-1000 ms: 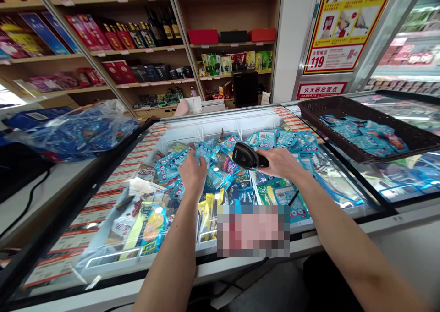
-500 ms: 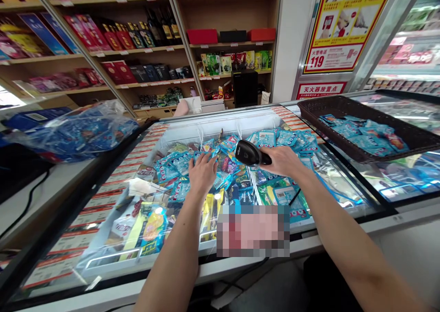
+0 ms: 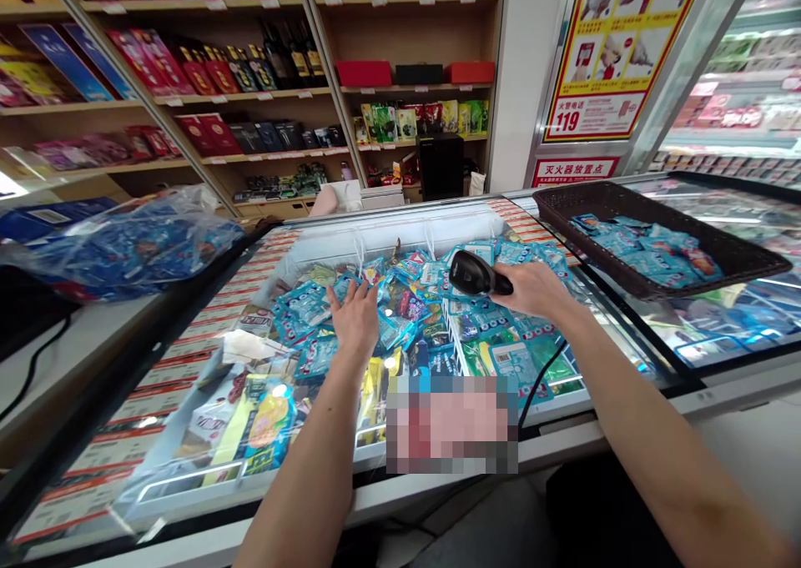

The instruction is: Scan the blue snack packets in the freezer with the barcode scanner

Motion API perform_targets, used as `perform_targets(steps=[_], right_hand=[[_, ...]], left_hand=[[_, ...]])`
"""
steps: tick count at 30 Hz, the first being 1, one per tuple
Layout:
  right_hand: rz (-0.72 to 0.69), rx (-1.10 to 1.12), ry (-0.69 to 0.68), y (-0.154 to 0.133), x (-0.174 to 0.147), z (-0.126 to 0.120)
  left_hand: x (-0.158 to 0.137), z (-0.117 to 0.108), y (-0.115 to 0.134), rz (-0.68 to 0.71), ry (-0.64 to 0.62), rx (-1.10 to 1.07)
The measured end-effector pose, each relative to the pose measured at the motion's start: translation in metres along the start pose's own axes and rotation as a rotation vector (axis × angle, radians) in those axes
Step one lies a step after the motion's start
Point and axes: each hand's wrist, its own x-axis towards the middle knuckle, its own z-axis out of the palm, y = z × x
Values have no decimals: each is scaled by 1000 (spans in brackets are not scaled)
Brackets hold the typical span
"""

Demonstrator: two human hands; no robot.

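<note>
My right hand (image 3: 531, 289) is closed round the handle of a black barcode scanner (image 3: 471, 274), its head pointing left above the chest freezer (image 3: 313, 501). The scanner's cable (image 3: 538, 384) hangs down toward the front edge. My left hand (image 3: 355, 316) is spread, palm down, over blue packets (image 3: 309, 303) on the left side; whether it touches them or glass I cannot tell. More blue packets (image 3: 531, 253) lie beyond and beside the scanner. Yellow packs (image 3: 375, 384) and a yellow-and-blue pack (image 3: 270, 422) lie closer to me.
A dark brown basket (image 3: 707, 289) holding blue packets stands on the right. At the left is a clear plastic bag (image 3: 138, 238) of blue packets. Price labels (image 3: 156, 401) line the freezer's left side. Shelves (image 3: 413, 84) with boxes and bottles rise behind.
My right hand has moved the scanner slightly to the right. My left hand's fingers have spread wider apart. The view has shifted a little.
</note>
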Motion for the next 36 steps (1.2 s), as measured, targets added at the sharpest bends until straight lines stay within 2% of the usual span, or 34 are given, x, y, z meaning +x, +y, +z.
perform_targets(steps=[4,9,14,16,19,21,23,26,29,36], right_hand=[[3,-3,-37,15,-15,5],[-22,64,-21,19,-24,16],[-27,121,5,18,-24,16],[-14,115,14,19,-24,16],[19,100,32,21,-24,15],[52,91,42,23,-24,15],[85,80,45,24,-24,15],[111,70,48,24,-23,15],[128,59,36,25,-23,15],[160,27,38,26,-23,16]], left_hand=[[1,-3,12,76,32,-144],[0,-8,34,139,56,-225],[5,-9,54,117,19,-349],[7,-11,65,116,-62,-423],[8,-17,86,169,-284,-557],[6,-22,101,277,-445,-624],[3,-25,114,403,-543,-658],[1,-27,128,571,-573,-648],[0,-28,139,684,-546,-570],[-9,-23,173,712,-510,-349]])
